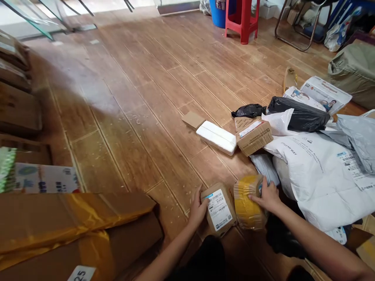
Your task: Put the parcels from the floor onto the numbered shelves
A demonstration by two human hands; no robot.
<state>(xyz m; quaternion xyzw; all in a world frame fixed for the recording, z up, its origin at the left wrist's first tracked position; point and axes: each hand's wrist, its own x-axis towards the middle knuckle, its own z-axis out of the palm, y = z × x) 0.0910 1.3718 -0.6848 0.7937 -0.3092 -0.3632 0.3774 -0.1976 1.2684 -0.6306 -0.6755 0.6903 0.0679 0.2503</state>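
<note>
Wood-plank flooring [152, 117] carries everything, and the parcels lie straight on it, low enough to be reached from a crouch. Nearest the camera, the left hand [198, 207] rests against the left side of a small brown box [220, 208], its white shipping label turned up so it can be read; the fingers curl around the edge in a light grasp. Just beside it, touching or nearly so, sits a parcel wrapped in yellow tape [247, 203], and the right hand [267, 196] lies over its far end, fingers spread and pressing down, which steadies it. To the right a heap of white mailer bags [319, 175] and a black bag [299, 114] spreads out. Farther off lie a white foam block [216, 136] and a taped carton [254, 135]. A large box with yellow tape [73, 230] stands at the lower left.
</note>
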